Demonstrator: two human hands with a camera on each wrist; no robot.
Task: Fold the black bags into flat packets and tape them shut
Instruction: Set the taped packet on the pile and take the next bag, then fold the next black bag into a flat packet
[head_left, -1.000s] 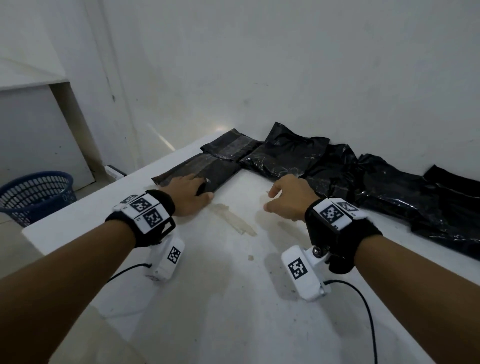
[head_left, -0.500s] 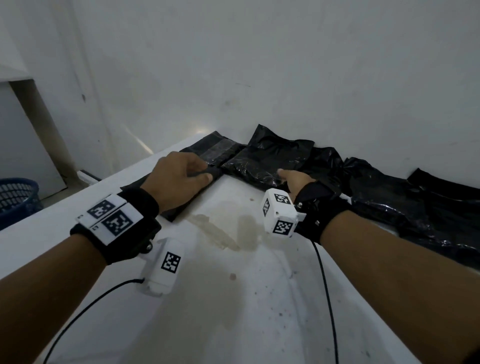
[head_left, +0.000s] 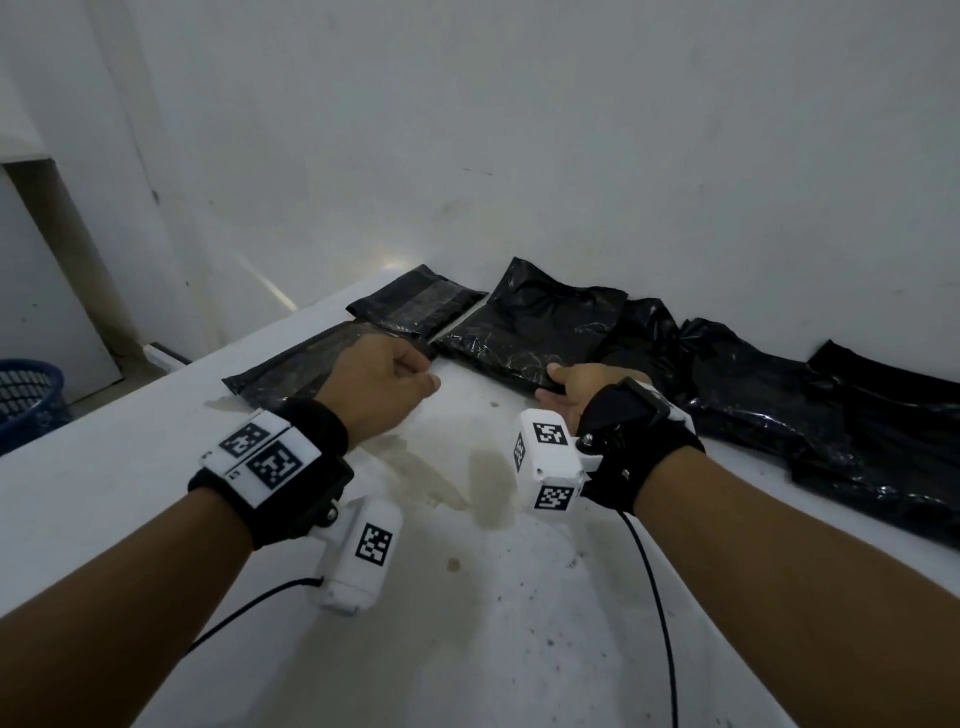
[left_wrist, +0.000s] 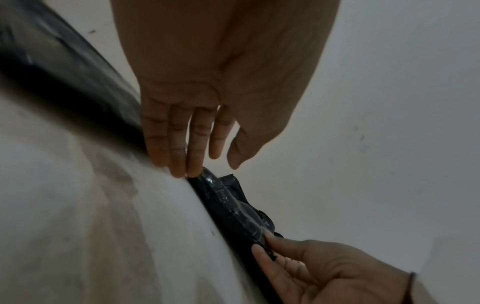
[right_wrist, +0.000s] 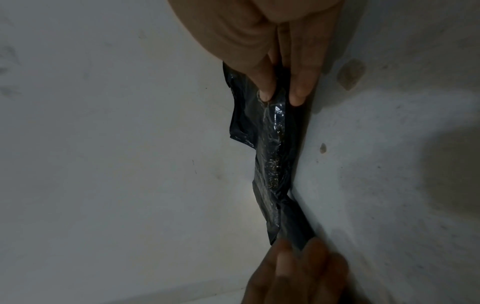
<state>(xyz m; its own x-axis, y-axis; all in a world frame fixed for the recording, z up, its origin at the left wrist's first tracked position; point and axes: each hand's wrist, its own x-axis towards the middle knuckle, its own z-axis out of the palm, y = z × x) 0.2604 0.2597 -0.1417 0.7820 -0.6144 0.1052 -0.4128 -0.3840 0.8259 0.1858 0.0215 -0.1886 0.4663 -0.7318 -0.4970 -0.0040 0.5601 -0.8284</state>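
A crinkled black bag (head_left: 530, 332) lies flat at the table's back, against the wall. My right hand (head_left: 556, 384) pinches its near right edge between thumb and fingers (right_wrist: 298, 90), palm turned up. My left hand (head_left: 415, 374) hovers at the bag's near left corner with fingers nearly straight (left_wrist: 179, 156), the tips just meeting the bag's edge (left_wrist: 215, 185) and holding nothing. Left of it lies a flat folded packet (head_left: 280, 369), partly under my left hand. A second, taped packet (head_left: 415, 306) lies behind that.
More loose black bags (head_left: 779, 410) are heaped along the wall to the right. The white table (head_left: 467, 597) is stained near the hands. A blue basket (head_left: 26, 395) stands on the floor beyond the table's left edge. Wrist-camera cables trail over the tabletop.
My left hand let go of the left packet and moved right to the middle bag's corner. My right hand reached forward, turned palm up and took hold of that bag's edge.
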